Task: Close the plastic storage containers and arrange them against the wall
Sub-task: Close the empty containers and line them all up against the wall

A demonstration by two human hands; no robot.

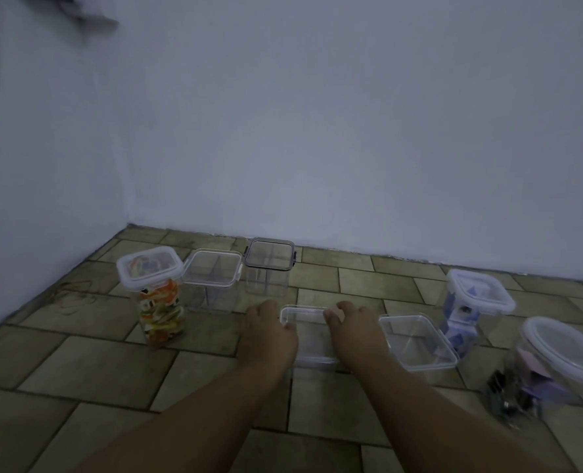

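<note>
Both forearms reach forward, palms down. Left hand and right hand grip opposite ends of the clear shallow rectangular plastic container, fingers curled over its rim. It sits on the tiled floor, apart from the white wall.

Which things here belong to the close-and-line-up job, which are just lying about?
Job: flat clear rectangular plastic box, gripped by left hand and right hand; second flat clear box; tall jar of orange strips; clear square tub; grey-rimmed square tub; tall jar of blue pieces; round white-lidded jar; white wall.
Lying about: dark blurred object on wall; reddish floor scrawl.
</note>
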